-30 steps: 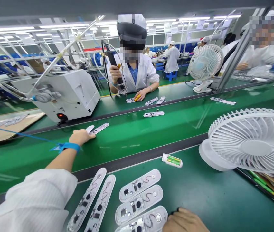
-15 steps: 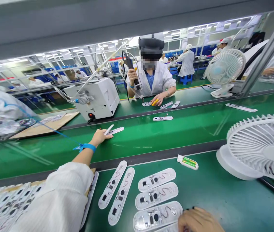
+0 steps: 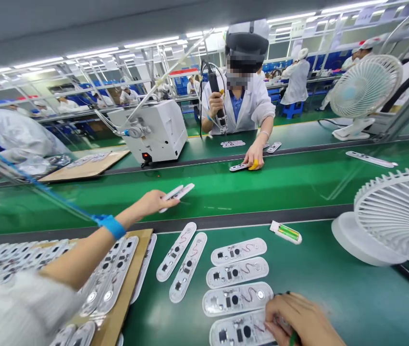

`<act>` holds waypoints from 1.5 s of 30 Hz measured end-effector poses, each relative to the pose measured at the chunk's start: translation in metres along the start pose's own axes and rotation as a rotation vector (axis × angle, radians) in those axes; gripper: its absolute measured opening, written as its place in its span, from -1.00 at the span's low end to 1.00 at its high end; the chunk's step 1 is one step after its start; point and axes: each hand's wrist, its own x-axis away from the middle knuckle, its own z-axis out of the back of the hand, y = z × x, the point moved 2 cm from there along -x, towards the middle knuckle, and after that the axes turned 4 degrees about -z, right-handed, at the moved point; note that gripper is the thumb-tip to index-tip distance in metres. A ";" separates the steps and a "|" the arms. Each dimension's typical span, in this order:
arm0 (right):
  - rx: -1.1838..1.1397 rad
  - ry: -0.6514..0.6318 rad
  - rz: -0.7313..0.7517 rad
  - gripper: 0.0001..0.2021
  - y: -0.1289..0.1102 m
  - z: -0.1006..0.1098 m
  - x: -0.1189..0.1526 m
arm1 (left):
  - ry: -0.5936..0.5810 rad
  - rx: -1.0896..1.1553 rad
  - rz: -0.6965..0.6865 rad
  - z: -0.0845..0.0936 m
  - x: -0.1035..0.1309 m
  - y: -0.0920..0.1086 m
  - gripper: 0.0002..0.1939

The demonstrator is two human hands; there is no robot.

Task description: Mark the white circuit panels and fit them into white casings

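Note:
My left hand (image 3: 154, 204), with a blue wrist strap (image 3: 112, 226), is closed on long white plastic casings (image 3: 180, 192), apparently two, above the green belt. At the lower right my right hand (image 3: 300, 315) has its fingers curled together at the end of the nearest casing (image 3: 238, 329), which shows a circuit board. A bit of green shows under that hand; what the fingers hold is hidden. Three similar casings (image 3: 238, 299) lie in a column beyond it. Two more (image 3: 189, 266) lie slanted to the left.
A cardboard sheet (image 3: 141, 259) carries many casings at left. A battery holder with green cells (image 3: 286, 233) lies near the belt (image 3: 211, 192). A white fan (image 3: 399, 221) stands at right. Across the belt, a co-worker's hand (image 3: 254, 156) touches a casing; the other holds a black tool (image 3: 216, 96).
My left hand has lifted off the belt and drawn nearer with the casings. My right hand stays at the nearest casing. The co-worker's hand has reached forward to a casing on the belt.

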 end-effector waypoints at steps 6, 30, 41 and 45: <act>0.006 -0.016 0.022 -0.87 -0.006 0.010 -0.002 | 0.012 0.029 -0.036 -0.050 0.149 0.037 -0.57; -0.054 -0.080 -0.151 -0.91 -0.013 0.020 -0.004 | 0.505 -0.001 -0.081 -0.119 0.228 0.011 -0.48; -0.111 -0.075 -0.149 -0.93 -0.012 0.023 -0.005 | 0.446 0.008 -0.180 -0.110 0.231 0.034 -0.39; -0.185 -0.082 -0.172 -0.94 -0.012 0.027 -0.006 | 0.688 -0.141 -0.199 -0.111 0.232 0.048 -0.46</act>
